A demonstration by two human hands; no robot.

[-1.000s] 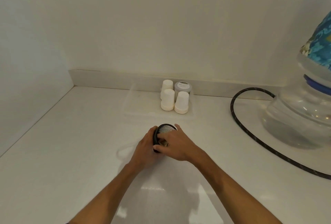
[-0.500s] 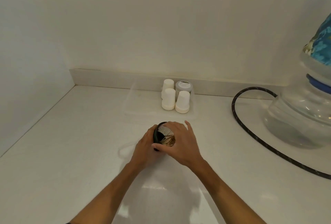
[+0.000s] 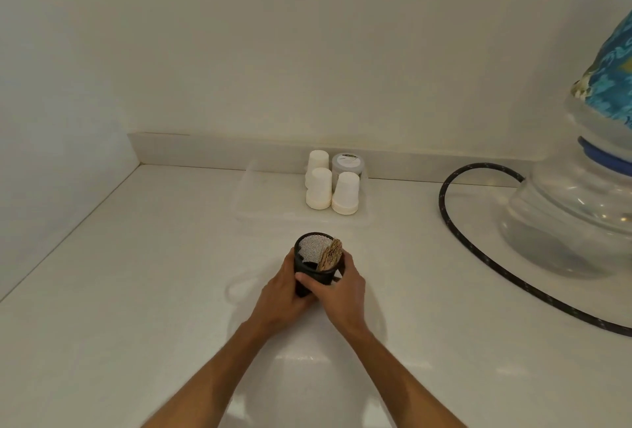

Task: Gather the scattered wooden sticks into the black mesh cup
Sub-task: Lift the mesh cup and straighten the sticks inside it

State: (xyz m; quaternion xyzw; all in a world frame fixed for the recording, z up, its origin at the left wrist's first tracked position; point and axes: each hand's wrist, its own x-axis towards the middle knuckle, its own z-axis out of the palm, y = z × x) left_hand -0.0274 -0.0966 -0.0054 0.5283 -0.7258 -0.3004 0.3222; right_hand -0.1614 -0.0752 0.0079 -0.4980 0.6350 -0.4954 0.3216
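Note:
The black mesh cup [image 3: 309,256] stands on the white counter in the middle of the view, its mouth tilted slightly toward the wall. A bundle of wooden sticks [image 3: 330,255] leans inside it against the right rim. My left hand [image 3: 282,294] wraps the cup's left side. My right hand [image 3: 338,291] grips its right and front side, thumb across the front. No loose sticks show on the counter.
A clear plastic tray [image 3: 260,195] near the back wall holds three upturned white cups [image 3: 345,193] and a grey-lidded jar [image 3: 348,165]. A black hose [image 3: 478,253] curves from a large clear water jug [image 3: 574,222] at the right. Walls close the left and back.
My right hand has come off the cup's mouth and now grips its side. The stick bundle, before covered by the hand, stands visible inside the cup.

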